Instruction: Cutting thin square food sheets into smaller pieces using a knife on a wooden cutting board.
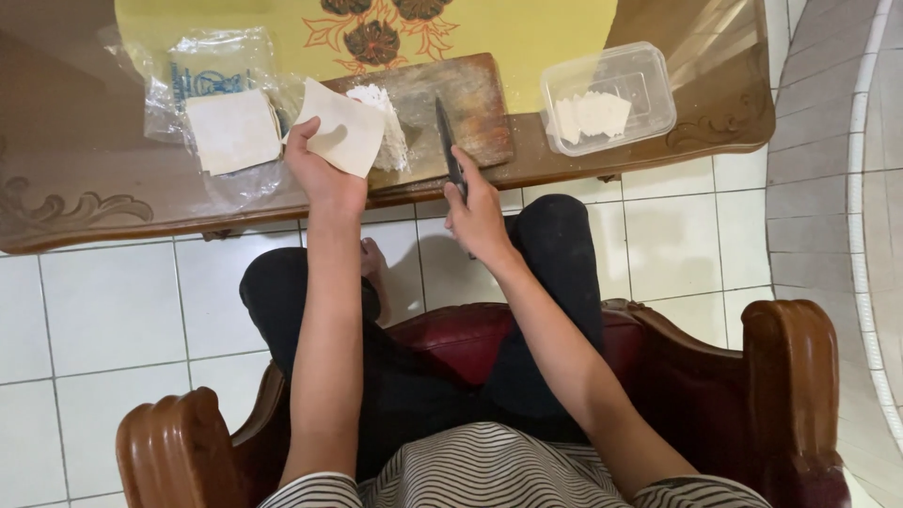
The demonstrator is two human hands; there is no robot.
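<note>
Left hand (320,169) outstretched, fingers pinching a pale square wrapper (343,136); right hand (478,214) fingers wrapped around knife (448,149) over cutting board (470,99).

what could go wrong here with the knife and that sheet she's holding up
The right hand grips the knife with its blade lying over the wooden cutting board, close to the left hand; a slip could nick those fingers. The thin square sheet is pinched by one edge and may tear or fold. The cut pile sits near the board's edge and could be knocked off.
</note>
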